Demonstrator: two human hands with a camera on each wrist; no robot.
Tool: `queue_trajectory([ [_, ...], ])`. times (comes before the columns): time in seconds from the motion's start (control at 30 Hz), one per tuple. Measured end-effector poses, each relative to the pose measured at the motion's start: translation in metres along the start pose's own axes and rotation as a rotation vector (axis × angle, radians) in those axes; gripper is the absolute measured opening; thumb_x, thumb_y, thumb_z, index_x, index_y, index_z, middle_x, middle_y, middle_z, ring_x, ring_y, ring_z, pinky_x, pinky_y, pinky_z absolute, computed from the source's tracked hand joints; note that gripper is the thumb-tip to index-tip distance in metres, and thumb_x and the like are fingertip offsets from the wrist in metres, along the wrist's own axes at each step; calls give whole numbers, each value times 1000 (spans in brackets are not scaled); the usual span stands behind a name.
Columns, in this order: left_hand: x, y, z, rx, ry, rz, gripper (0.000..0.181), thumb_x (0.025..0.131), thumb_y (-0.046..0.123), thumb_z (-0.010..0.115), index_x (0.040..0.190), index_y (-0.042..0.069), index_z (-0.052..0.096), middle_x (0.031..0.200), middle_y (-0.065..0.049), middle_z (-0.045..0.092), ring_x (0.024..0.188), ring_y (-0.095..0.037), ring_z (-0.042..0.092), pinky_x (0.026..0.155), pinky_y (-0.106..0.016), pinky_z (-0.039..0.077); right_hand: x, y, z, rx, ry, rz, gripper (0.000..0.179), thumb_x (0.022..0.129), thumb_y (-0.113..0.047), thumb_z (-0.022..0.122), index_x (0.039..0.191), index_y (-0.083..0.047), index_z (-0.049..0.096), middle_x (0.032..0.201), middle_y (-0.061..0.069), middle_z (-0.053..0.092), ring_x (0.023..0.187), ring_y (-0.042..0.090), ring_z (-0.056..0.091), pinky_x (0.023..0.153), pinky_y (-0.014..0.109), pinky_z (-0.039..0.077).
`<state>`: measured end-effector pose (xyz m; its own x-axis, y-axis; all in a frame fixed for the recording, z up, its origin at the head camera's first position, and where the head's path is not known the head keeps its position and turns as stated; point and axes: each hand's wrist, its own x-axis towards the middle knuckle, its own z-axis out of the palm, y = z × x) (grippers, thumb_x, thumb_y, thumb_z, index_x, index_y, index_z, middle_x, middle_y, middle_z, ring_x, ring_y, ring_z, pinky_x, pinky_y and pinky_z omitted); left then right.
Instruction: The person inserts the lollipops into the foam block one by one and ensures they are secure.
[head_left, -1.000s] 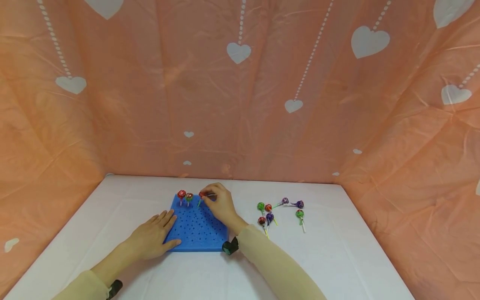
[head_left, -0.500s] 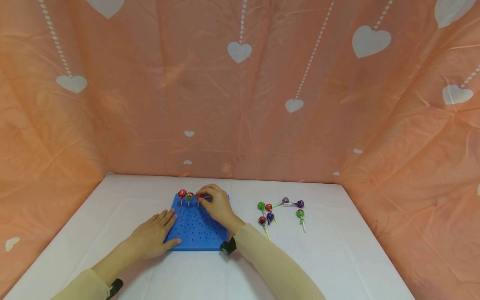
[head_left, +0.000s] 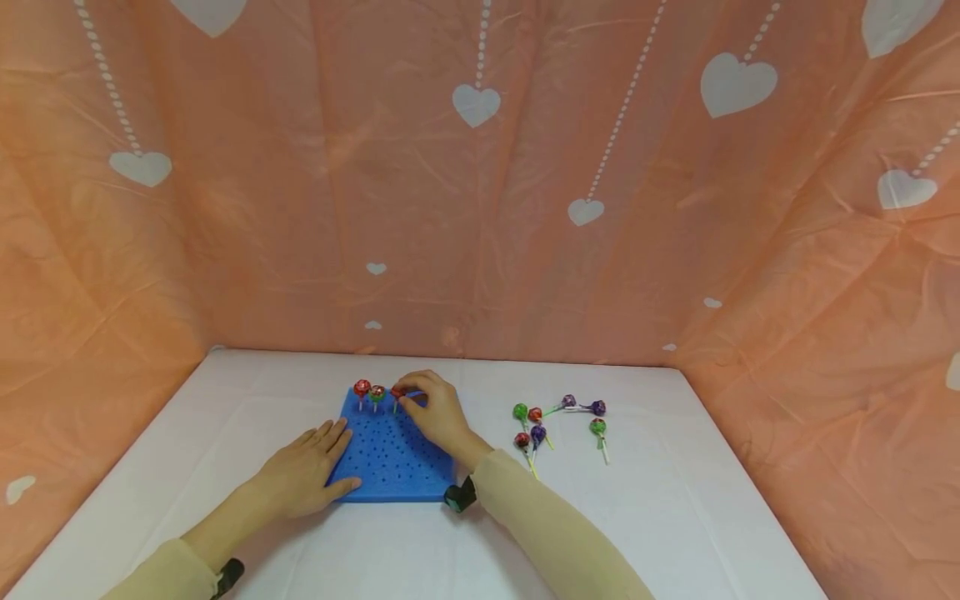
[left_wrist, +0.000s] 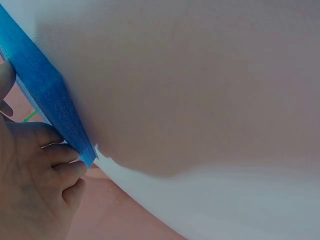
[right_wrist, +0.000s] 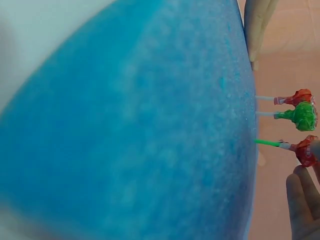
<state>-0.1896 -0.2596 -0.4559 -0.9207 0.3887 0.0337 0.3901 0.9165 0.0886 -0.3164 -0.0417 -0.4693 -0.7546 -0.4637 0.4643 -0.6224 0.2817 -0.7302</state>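
Blue foam block [head_left: 405, 467] on white table [head_left: 667, 500], top full of small holes, acts as holder. Two lollipops stand upright in it at far left: red lollipop [head_left: 362, 387], and just right of it green-and-red lollipop [head_left: 377, 393], both on white sticks. Right hand [head_left: 438, 414] pinches the head of a third one, red lollipop with green stick [right_wrist: 303, 151], just right of those two; stick upright, lower end meets block top, can't tell how deep it sits. Left hand [head_left: 303, 471] grasps nothing, fingers extended and resting on block's left edge, thumb on top by near left corner. Loose pile [head_left: 538, 435] of seven lollipops, green, red and purple, lies on table right of block, well apart from it. Orange cloth with white hearts [head_left: 420, 208] behind
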Motion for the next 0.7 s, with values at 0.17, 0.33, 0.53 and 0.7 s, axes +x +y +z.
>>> queue_trajectory([
  [0.17, 1, -2, 3, 19, 6, 6, 82, 99, 55, 62, 142, -14, 53, 152, -36, 45, 141, -54, 43, 114, -63, 39, -3, 1, -4, 14, 1, 20, 22, 97, 1, 70, 118, -4, 74, 123, 9, 69, 114, 22, 69, 90, 21, 58],
  [0.33, 2, -3, 4, 15, 9, 8, 83, 99, 56, 62, 143, -15, 53, 152, -37, 45, 141, -55, 42, 114, -63, 39, -6, 0, -11, 5, 4, 38, 26, 98, 0, 70, 123, -3, 72, 127, 11, 68, 116, 24, 69, 92, 21, 57],
  [0.53, 2, -4, 4, 3, -9, 2, 84, 100, 55, 61, 144, -15, 51, 153, -37, 43, 142, -56, 40, 115, -64, 38, -12, -3, -26, -6, 0, 45, 28, 99, -1, 70, 127, 0, 70, 131, 10, 66, 118, 25, 67, 95, 23, 56],
  [0.7, 2, -3, 4, -1, -16, 2, 84, 100, 56, 61, 145, -14, 50, 153, -37, 42, 142, -56, 40, 115, -65, 37, -19, -2, -41, -19, 23, 34, 29, 98, -1, 71, 127, 1, 70, 132, 11, 66, 116, 25, 68, 96, 29, 58],
])
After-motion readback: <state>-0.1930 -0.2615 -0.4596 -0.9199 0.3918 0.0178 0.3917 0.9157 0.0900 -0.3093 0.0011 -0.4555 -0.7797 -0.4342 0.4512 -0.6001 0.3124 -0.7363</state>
